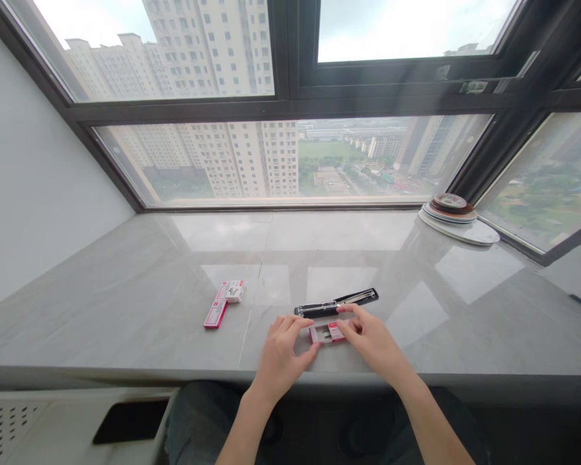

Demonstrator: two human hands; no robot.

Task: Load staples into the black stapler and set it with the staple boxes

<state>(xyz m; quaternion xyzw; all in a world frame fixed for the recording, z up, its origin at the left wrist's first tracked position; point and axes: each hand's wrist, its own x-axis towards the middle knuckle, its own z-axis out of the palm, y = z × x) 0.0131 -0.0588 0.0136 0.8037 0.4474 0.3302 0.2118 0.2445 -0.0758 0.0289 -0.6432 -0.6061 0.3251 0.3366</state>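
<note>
A small red-and-white staple box (pixel 323 333) lies on the stone sill, its inner tray partly slid out with a little grey metal inside. My left hand (pixel 284 347) pinches the tray's left end between thumb and fingers. At the other end my right hand (pixel 372 339) grips the red sleeve, its index finger reaching up beside the stapler. Just beyond the box, a black stapler (pixel 319 309) is opened out nearly flat, with its metal rail showing on the right part. My right fingers hide some of the box's right end.
More red-and-white boxes (pixel 216 314) sit to the left, one of them on end against the others. A stack of round plates or coasters (pixel 451 210) stands in the far right corner by the window. The marble sill (pixel 126 310) ends in a front edge near my wrists.
</note>
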